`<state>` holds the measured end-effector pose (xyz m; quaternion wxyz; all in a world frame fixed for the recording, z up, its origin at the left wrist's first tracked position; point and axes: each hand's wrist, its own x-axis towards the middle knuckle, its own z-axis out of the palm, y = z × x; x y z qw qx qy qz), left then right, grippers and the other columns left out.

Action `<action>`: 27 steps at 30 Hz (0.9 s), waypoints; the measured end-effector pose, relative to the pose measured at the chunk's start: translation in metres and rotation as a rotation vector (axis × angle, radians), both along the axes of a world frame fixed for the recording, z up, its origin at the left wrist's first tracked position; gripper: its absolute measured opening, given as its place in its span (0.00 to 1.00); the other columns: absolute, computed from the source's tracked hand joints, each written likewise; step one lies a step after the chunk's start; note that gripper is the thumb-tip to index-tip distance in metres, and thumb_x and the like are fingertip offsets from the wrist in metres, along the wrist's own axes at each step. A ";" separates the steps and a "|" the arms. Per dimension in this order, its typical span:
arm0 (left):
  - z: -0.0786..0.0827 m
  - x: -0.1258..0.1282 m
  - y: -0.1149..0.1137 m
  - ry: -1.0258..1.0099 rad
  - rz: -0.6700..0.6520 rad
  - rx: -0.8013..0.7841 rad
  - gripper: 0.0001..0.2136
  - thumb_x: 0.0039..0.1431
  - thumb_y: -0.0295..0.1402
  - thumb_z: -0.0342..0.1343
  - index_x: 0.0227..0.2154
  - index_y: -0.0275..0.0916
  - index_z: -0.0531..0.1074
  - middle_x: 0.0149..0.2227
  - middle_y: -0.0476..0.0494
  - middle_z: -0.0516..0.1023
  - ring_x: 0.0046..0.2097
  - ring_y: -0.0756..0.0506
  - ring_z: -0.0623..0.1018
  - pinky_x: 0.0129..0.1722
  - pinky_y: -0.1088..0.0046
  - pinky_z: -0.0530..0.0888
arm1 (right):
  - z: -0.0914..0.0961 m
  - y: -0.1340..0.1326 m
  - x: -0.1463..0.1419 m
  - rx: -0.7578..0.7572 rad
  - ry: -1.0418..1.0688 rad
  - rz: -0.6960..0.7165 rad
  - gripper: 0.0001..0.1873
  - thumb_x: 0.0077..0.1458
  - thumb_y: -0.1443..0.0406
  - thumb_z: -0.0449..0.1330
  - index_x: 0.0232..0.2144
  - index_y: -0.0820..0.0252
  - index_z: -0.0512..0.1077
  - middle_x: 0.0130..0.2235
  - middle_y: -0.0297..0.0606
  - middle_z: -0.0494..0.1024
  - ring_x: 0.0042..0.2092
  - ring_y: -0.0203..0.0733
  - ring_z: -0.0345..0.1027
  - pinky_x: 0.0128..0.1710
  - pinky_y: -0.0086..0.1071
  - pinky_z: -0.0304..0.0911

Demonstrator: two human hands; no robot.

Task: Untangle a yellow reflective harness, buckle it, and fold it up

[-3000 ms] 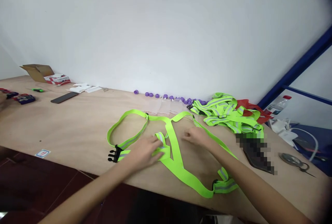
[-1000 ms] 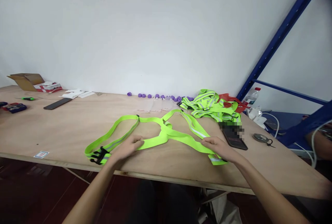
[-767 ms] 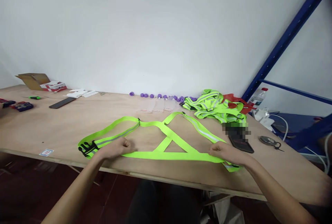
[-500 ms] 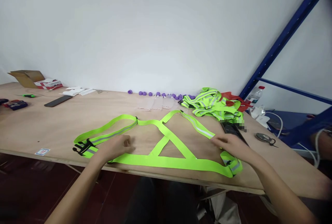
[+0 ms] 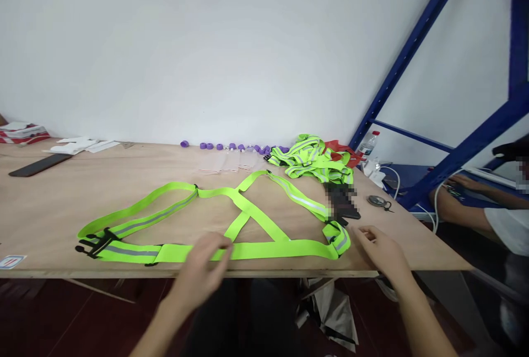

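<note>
A neon-green reflective strap vest [image 5: 243, 219] lies spread flat on the wooden table [image 5: 61, 197], with its black buckle [image 5: 97, 238] at the left end. My left hand [image 5: 204, 266] hovers over the vest's front strap near the table edge, fingers loosely curled and blurred. My right hand [image 5: 380, 247] rests just right of the vest's right corner, fingers apart and holding nothing.
A pile of green vests [image 5: 312, 158] lies at the back right with red cloth [image 5: 341, 150], a phone [image 5: 343, 205], a round metal disc [image 5: 377, 200] and a water bottle [image 5: 366, 145]. Purple caps [image 5: 231, 146] line the wall. Another person [image 5: 487, 208] sits at right by blue racking [image 5: 417, 32].
Both hands pulled the vest toward the table's front edge and spread it flat, then let go of it. The view has turned to the right.
</note>
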<state>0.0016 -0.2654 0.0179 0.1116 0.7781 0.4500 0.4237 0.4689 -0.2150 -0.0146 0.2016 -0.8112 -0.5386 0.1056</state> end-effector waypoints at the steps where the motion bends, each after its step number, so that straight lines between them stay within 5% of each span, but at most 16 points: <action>1: -0.007 0.024 0.003 0.042 -0.111 -0.029 0.08 0.68 0.32 0.50 0.40 0.40 0.74 0.41 0.42 0.81 0.45 0.45 0.80 0.46 0.69 0.76 | 0.002 0.005 -0.005 -0.027 -0.008 -0.023 0.27 0.52 0.42 0.51 0.36 0.54 0.76 0.37 0.45 0.84 0.43 0.57 0.78 0.41 0.41 0.68; 4: -0.025 0.078 0.011 0.210 -0.337 -0.115 0.14 0.67 0.32 0.53 0.54 0.41 0.72 0.59 0.38 0.74 0.61 0.39 0.73 0.63 0.56 0.68 | 0.009 0.016 -0.021 -0.117 -0.027 -0.066 0.34 0.54 0.37 0.50 0.43 0.56 0.76 0.44 0.51 0.83 0.48 0.61 0.77 0.43 0.44 0.68; 7: -0.035 0.098 0.017 0.378 -0.423 -0.224 0.25 0.64 0.34 0.57 0.63 0.43 0.64 0.68 0.40 0.65 0.69 0.35 0.63 0.69 0.44 0.58 | 0.009 0.020 -0.030 -0.160 -0.055 -0.103 0.39 0.53 0.35 0.50 0.51 0.56 0.74 0.47 0.54 0.82 0.49 0.64 0.76 0.43 0.47 0.68; 14: -0.032 0.065 0.018 0.418 -0.444 -0.316 0.24 0.65 0.33 0.55 0.64 0.49 0.65 0.69 0.47 0.63 0.70 0.39 0.61 0.70 0.48 0.57 | 0.001 0.025 -0.023 -0.136 -0.036 -0.051 0.36 0.53 0.38 0.55 0.53 0.54 0.74 0.48 0.51 0.82 0.51 0.62 0.76 0.44 0.43 0.68; 19: -0.031 0.044 0.019 0.430 -0.445 -0.330 0.24 0.66 0.32 0.53 0.64 0.51 0.65 0.68 0.48 0.64 0.70 0.39 0.62 0.70 0.48 0.57 | 0.000 0.028 -0.030 -0.111 -0.012 -0.049 0.28 0.52 0.40 0.56 0.43 0.53 0.74 0.42 0.45 0.83 0.46 0.58 0.77 0.39 0.41 0.66; 23: -0.032 0.039 0.019 0.416 -0.437 -0.292 0.23 0.66 0.31 0.53 0.63 0.50 0.66 0.67 0.45 0.67 0.69 0.38 0.64 0.69 0.48 0.58 | -0.004 0.025 -0.033 0.093 0.110 0.001 0.23 0.47 0.44 0.61 0.35 0.54 0.68 0.37 0.39 0.81 0.39 0.51 0.75 0.37 0.37 0.65; 27: -0.034 0.039 0.018 0.398 -0.421 -0.279 0.23 0.65 0.31 0.54 0.62 0.50 0.67 0.66 0.45 0.68 0.69 0.37 0.64 0.68 0.46 0.59 | -0.006 0.019 -0.032 0.277 0.456 0.050 0.23 0.47 0.44 0.61 0.32 0.54 0.66 0.23 0.31 0.75 0.25 0.42 0.68 0.25 0.33 0.61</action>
